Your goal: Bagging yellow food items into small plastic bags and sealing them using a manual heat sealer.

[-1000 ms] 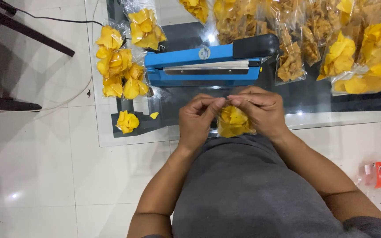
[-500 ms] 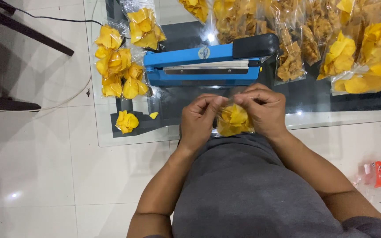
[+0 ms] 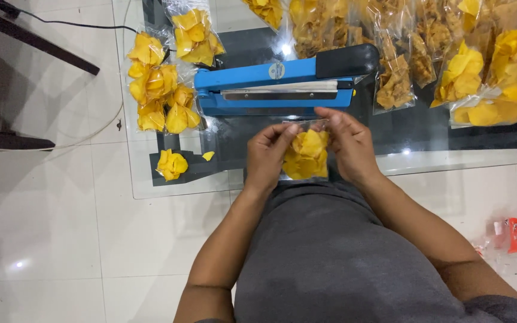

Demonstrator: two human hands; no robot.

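The small clear bag of yellow chips [image 3: 306, 155] sits upright between your two hands, just on your side of the blue heat sealer [image 3: 282, 87] and above the near edge of the glass worktop [image 3: 163, 185]. Its long axis runs from you toward the sealer, with the open mouth pointing at the sealer's bar. Your left hand [image 3: 265, 157] pinches the bag's left top corner, fingers closed on the film; your right hand [image 3: 349, 146] grips the right side, its fingertips reaching past the mouth, so it is the one nearer the sealer. The sealer's long axis lies across the bag's, its black handle at the right end. Between the bag's mouth and the sealer there is only a narrow strip of bare glass. Left of the sealer lie packed bags of yellow chips [image 3: 160, 96]; a loose heap of chips [image 3: 172, 164] sits nearer the worktop's edge. Right of the sealer more filled bags [image 3: 486, 78] crowd the worktop.
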